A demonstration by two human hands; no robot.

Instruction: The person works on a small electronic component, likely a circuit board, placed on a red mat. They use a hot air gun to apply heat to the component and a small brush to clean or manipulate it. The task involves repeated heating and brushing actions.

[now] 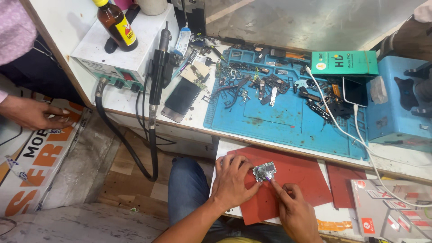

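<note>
Here, from the head view, a small circuit board is seen lying on a red mat, which serves as the landmark for everything else. The board is pinned near the mat's upper left part by the left hand, whose fingers are spread apart and pressed flat beside and against the board's left edge. A thin tool with a purple tip is held by the right hand, just below the board on the mat; its fingers are closed together on the tool, and the tip is touching the board's lower right corner.

Beyond the mat, on the table, a blue work mat is laid out and is scattered with small dark phone parts. A dark phone is found to the left of that blue mat, beside a black hot-air handle hung on a white station box. A brown bottle is stood on the box. To the upper right of the red mat, a green box is set, and white cables are trailed across the blue mat. Far left of the red mat, another person's hand is rested on a printed carton.
</note>
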